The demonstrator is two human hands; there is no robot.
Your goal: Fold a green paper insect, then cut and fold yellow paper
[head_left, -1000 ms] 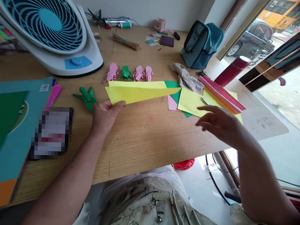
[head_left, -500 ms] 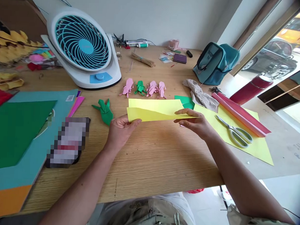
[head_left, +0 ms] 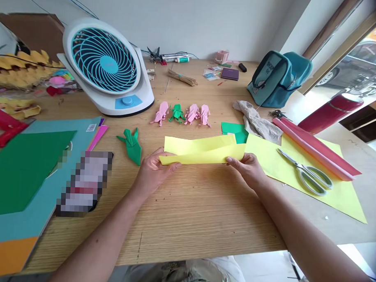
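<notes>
Between my hands, above the table, is a sheet of yellow paper (head_left: pixel 202 154), bent lengthwise so a near flap and a far flap stand up. My left hand (head_left: pixel 154 168) pinches its left end, thumb on the near side. At the right end my right hand (head_left: pixel 248 170) grips the near flap, thumb in front and the other fingers behind. A folded green paper figure (head_left: pixel 132 145) lies just left of my left hand. Beyond the sheet stand several small origami frogs, among them a green frog (head_left: pixel 177 113) and a pink frog (head_left: pixel 162 112).
Scissors (head_left: pixel 310 174) lie on yellow sheets (head_left: pixel 267 156) at right, beside a red roll (head_left: pixel 320 149) and a cloth (head_left: pixel 256 120). A phone (head_left: pixel 86 182) and coloured card (head_left: pixel 26 168) are at left. A fan (head_left: pixel 107 68), teal bag (head_left: pixel 279 78) and red bottle (head_left: pixel 331 113) stand farther back.
My right hand has shifted from fingers spread around the paper's right edge to a thumb-and-finger grip on the near flap. The sheet's fold has opened more. The view has shifted slightly.
</notes>
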